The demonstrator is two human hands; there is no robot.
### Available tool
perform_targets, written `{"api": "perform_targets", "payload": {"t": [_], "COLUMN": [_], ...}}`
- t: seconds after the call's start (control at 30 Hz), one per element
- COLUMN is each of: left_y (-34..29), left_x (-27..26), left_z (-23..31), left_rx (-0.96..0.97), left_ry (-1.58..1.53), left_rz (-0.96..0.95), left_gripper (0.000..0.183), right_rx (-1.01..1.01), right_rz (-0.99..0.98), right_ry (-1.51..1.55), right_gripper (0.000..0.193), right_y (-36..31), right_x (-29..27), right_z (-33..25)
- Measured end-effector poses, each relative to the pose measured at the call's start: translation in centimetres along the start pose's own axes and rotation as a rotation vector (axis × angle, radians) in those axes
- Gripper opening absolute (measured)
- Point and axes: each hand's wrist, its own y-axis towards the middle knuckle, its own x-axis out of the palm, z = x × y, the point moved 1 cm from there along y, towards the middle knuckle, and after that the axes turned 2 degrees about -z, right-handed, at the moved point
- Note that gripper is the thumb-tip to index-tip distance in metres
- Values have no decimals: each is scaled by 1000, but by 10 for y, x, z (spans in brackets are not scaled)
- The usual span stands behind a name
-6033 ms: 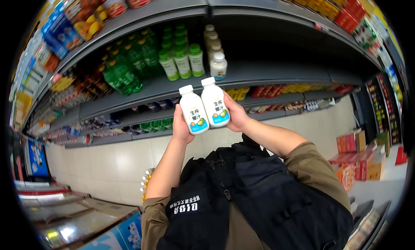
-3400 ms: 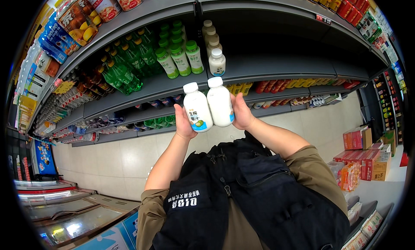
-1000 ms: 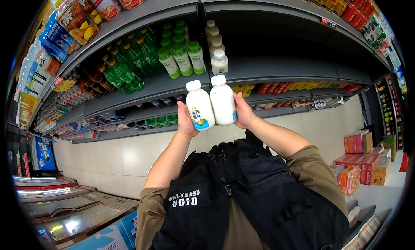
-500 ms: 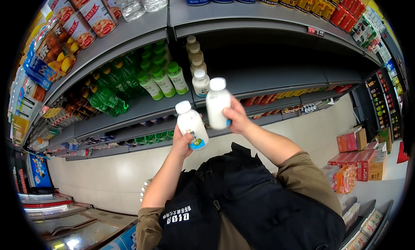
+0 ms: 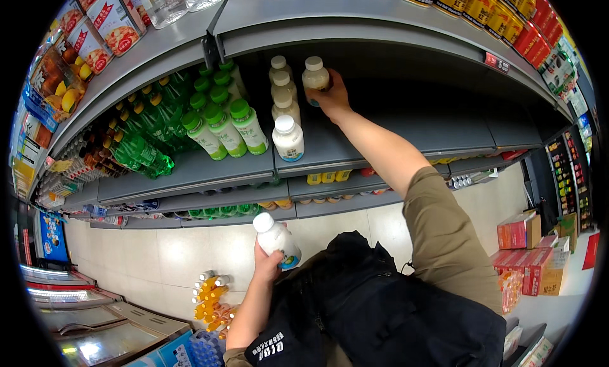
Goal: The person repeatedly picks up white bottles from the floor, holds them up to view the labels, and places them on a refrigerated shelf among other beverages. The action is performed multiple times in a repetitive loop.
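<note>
My right hand [image 5: 332, 95] reaches deep into the shelf and is closed round a white-capped bottle [image 5: 314, 79] with pale contents. That bottle is upright, just right of a row of several similar white bottles [image 5: 288, 142] running front to back. Low in front of my body, my left hand [image 5: 268, 263] grips another white bottle [image 5: 277, 237], tilted, with a blue and green patch near its base. Its fingers are partly hidden behind the bottle. Whether the right-hand bottle touches the shelf I cannot tell.
Green-capped bottles [image 5: 246, 129] and green soda bottles [image 5: 141, 152] stand left of the white row. The upper shelf's edge [image 5: 355, 34] overhangs my right hand. Orange drink bottles [image 5: 210, 297] are on the floor at lower left. Cartons [image 5: 530, 265] are stacked at right.
My right hand has carried its bottle from in front of the shelf up and back into it, beside the row. My left hand has dropped lower, still holding its bottle. The view has shifted.
</note>
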Motion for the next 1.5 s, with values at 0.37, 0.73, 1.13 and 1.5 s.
{"api": "perform_targets", "payload": {"t": [0.37, 0.73, 1.13, 1.5], "left_y": [-26, 26, 108, 168], "left_x": [-11, -2, 86, 156], "left_z": [-17, -15, 6, 29], "left_rx": [10, 72, 192, 307], "left_ry": [48, 97, 301, 149], "left_rz": [42, -48, -312, -454], "left_gripper": [98, 93, 99, 87], "right_rx": [-41, -144, -144, 2], "right_rz": [13, -127, 13, -770], "right_ry": [-113, -290, -462, 566], "right_gripper": [91, 82, 85, 100], "right_y": [51, 51, 28, -143], "right_x": [31, 15, -5, -111], "right_z": [56, 47, 43, -31]}}
